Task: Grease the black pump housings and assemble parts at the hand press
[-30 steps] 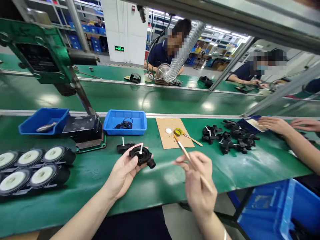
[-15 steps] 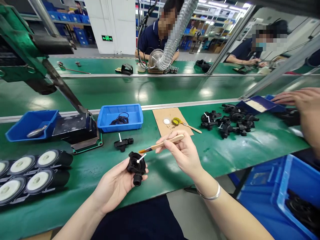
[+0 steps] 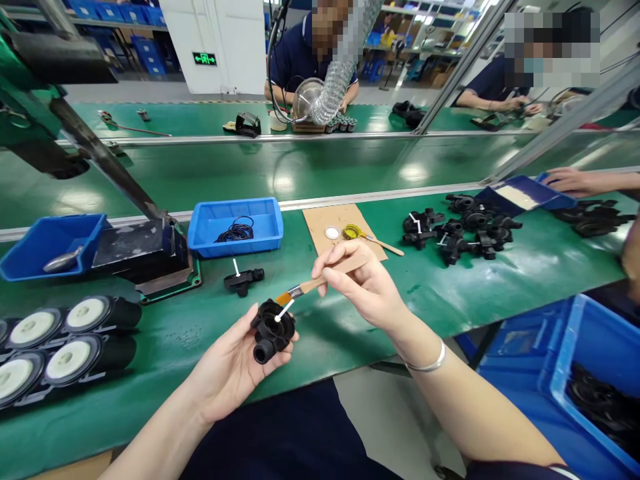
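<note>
My left hand [image 3: 240, 363] is closed around a round black plastic housing [image 3: 265, 348] with a short pipe stub and a white pin standing out of its open middle. Between the thumb and fingers of my right hand [image 3: 363, 283] is a small paintbrush [image 3: 313, 285] with a wooden handle. Its orange bristles are at the housing's far rim, beside the white pin; whether they touch it I cannot tell. A similar black housing with a white pin [image 3: 243, 280] lies on the green table just beyond my left hand.
Cardboard [image 3: 320, 223] bears a yellow pot [image 3: 351, 231] and another brush [image 3: 385, 246]. Blue trays [image 3: 235, 248], a green press [image 3: 115, 160], white-topped black parts [image 3: 67, 360] and piled housings [image 3: 453, 243] surround it. A co-worker's hand [image 3: 567, 181] is at the right; a blue crate [image 3: 560, 387] stands below.
The housing has turned in my left hand, its stub swinging leftward. My right hand keeps the brush, its bristles now closer to the rim. The co-worker's hand at right has moved back.
</note>
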Motion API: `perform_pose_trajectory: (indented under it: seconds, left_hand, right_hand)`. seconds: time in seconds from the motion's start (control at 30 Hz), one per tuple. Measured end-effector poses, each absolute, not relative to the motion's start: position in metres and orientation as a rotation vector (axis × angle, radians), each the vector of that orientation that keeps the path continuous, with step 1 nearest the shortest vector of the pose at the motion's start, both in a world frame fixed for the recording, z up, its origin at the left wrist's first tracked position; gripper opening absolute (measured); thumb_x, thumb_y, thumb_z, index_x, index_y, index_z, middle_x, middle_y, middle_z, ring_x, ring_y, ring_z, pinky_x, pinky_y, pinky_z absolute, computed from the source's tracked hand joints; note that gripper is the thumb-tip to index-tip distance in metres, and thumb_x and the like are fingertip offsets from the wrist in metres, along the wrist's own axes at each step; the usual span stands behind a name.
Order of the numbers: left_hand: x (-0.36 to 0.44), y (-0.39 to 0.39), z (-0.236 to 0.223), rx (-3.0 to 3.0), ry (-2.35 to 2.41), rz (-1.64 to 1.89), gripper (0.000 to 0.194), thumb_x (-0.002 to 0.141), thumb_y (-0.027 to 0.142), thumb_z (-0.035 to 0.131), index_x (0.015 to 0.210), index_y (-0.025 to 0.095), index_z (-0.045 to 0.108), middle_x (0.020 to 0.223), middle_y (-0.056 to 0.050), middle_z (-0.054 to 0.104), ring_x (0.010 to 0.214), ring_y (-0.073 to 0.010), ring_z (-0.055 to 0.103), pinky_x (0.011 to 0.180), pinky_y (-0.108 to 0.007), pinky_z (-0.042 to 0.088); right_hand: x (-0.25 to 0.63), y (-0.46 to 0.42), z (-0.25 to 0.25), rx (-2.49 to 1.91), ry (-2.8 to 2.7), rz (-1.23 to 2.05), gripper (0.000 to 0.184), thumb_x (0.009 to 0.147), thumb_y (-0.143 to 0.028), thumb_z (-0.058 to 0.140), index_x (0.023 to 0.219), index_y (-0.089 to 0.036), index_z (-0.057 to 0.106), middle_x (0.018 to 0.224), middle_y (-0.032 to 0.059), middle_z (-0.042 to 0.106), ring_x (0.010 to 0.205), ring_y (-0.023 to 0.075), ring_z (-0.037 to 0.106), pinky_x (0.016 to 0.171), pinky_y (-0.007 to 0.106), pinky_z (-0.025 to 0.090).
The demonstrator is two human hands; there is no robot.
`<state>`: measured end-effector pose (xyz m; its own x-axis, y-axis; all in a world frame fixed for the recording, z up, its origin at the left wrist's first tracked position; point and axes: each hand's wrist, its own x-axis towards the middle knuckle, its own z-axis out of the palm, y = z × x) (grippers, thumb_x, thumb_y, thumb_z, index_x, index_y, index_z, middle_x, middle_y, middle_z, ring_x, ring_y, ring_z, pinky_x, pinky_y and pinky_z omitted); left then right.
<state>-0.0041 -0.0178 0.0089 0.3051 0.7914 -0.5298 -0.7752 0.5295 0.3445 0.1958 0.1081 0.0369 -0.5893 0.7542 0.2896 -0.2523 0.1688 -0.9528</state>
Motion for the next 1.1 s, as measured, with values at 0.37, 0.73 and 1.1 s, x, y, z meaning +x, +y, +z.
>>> perform_pose_trajectory:
  seconds: [0.37,0.73,1.1]
  left_hand:
    - [-0.0023,-0.0181,0.0110,0.007,0.686,1.004,0.045,0.102,0.039,0.049,0.111,0.002,0.073,0.100,-0.020,0.077,0.083,-0.0198,0.076,0.081,-0.028,0.064]
    - [-0.0012,-0.0169,0.0091,0.015,0.711,0.981,0.047,0.104,0.038,0.042,0.113,0.003,0.072,0.099,-0.021,0.076,0.082,-0.0191,0.076,0.080,-0.028,0.064]
    - [-0.0019,-0.0142,0.0131,0.014,0.788,1.002,0.042,0.104,0.034,0.044,0.113,0.005,0.072,0.102,-0.019,0.077,0.083,-0.0196,0.077,0.079,-0.029,0.065]
  right_hand:
    - [0.1886,0.1070,0.0413,-0.394,-1.676,1.602,0.010,0.096,-0.022,0.060,0.095,-0.021,0.049,0.097,0.0017,0.066,0.078,0.0106,0.065,0.074,0.028,0.054]
    - [0.1884,0.1108,0.0368,-0.274,-1.738,1.572,0.010,0.096,-0.017,0.060,0.098,-0.019,0.050,0.099,0.0037,0.065,0.083,0.0104,0.067,0.073,0.025,0.054]
    - [0.1912,0.1126,0.0364,-0.183,-1.904,1.364,0.015,0.096,-0.007,0.057,0.104,-0.019,0.051,0.102,0.0045,0.063,0.095,0.0110,0.069,0.085,0.027,0.056]
